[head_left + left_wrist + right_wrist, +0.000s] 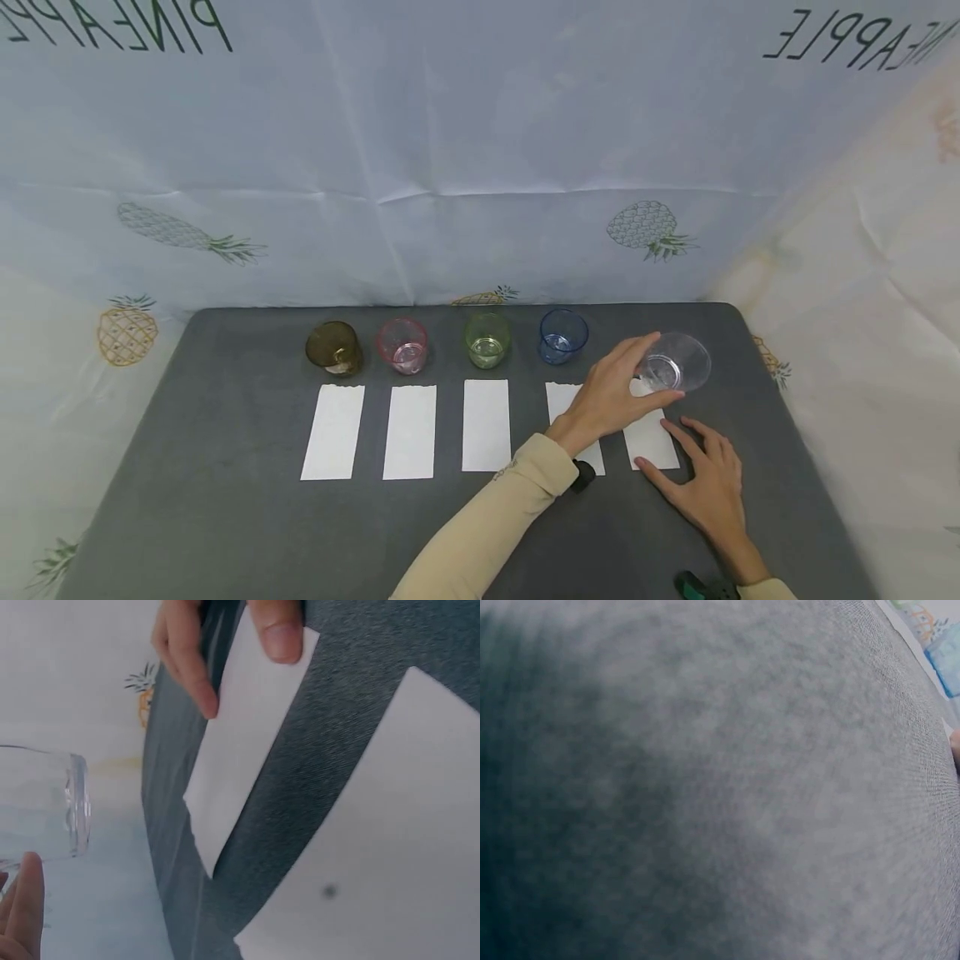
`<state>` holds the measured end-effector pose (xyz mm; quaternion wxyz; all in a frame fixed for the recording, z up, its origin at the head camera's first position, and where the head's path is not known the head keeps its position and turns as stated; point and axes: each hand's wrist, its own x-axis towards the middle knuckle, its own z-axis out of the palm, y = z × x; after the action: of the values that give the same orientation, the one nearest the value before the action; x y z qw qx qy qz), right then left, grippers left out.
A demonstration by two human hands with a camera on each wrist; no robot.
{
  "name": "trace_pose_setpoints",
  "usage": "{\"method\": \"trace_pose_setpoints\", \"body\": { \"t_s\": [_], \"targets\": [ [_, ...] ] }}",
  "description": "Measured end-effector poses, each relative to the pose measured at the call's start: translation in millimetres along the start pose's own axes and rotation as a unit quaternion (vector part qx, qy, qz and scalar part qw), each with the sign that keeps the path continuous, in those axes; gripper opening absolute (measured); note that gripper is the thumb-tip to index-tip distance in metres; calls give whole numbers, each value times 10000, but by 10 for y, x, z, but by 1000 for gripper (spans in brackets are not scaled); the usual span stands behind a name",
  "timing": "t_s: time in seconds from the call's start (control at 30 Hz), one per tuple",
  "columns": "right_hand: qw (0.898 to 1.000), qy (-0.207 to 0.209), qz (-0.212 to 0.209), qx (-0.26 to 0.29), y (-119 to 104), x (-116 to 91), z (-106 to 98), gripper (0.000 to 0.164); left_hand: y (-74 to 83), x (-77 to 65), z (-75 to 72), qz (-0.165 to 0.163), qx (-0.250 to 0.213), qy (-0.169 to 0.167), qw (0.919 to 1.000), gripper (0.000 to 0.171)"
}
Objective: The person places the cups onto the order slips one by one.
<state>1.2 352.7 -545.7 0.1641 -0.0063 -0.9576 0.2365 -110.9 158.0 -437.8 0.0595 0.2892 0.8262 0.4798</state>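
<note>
Left hand (607,392) grips the clear cup (673,363), tilted above the fifth paper strip (651,440); right hand (705,483) rests flat, fingers probably pinning that strip; four cups stand placed.

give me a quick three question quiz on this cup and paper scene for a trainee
1. Which hand grips the clear plastic cup?
2. True or false: the right hand rests its fingers on the rightmost white paper strip.
3. How many coloured cups stand in the row behind the strips on the grey table?

Key:
1. The left hand, holding the cup tilted.
2. True.
3. Four: the brown cup, pink cup, green cup and blue cup.
</note>
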Motion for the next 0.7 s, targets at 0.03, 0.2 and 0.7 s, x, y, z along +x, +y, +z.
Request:
{"method": "trace_pose_setpoints", "body": {
  "t_s": [0.03,0.2,0.7],
  "targets": [
    [10000,9,-4,4,2,-3,-2,74,-11,-20,9,-4,-10,-18,10000,82],
    [10000,46,-25,10,9,-7,1,75,-71,-110,54,10,-55,-23,10000,80],
    [10000,19,86,-35,21,-6,-14,75,-185,-364,250,481,14,239,9986,75]
  ]
}}
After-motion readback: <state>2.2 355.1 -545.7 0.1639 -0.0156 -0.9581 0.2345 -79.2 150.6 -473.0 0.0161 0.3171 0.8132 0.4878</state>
